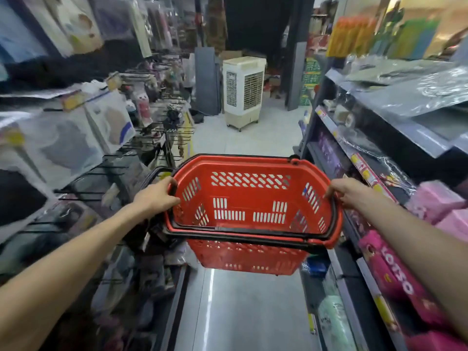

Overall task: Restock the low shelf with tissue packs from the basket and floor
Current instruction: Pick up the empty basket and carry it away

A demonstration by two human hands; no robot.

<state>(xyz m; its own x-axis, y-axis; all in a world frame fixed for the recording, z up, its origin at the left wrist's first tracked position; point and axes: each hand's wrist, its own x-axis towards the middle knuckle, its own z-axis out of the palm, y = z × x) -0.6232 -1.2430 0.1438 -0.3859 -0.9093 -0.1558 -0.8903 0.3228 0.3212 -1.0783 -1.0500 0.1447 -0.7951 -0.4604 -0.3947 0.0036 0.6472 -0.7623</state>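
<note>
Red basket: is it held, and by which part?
Yes: the left hand grips the red basket by its left end's rim, the right hand by its right end's rim.

Reaching forward with both bare forearms, converging from the lower corners. Gripping the left end of a red perforated plastic basket (243, 160) with the left hand (158, 198), fingers curled round the rim. Holding the right end with the right hand (350, 196), fingertips hooked over the rim.
</note>
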